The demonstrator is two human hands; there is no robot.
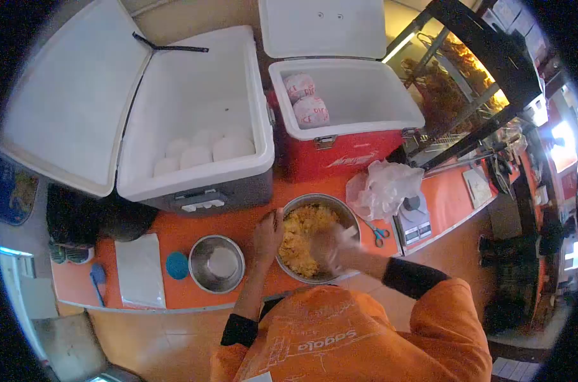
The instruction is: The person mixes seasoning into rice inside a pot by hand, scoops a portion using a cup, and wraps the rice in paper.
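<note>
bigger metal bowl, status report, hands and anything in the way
Left hand at left rim of bigger metal bowl, right hand blurred over yellow-orange food. Bowl on orange counter. Plastic bag close beside it, not over the opening.

Head-worn view, angled down, food bowl (349, 214) near

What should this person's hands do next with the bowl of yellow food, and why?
I'd probably sweep the right hand through the food toward the left side of the bowl. That hand is over the right part of the food, which looks clumpy, while the left hand at the left rim seems placed to steady the bowl.
</note>
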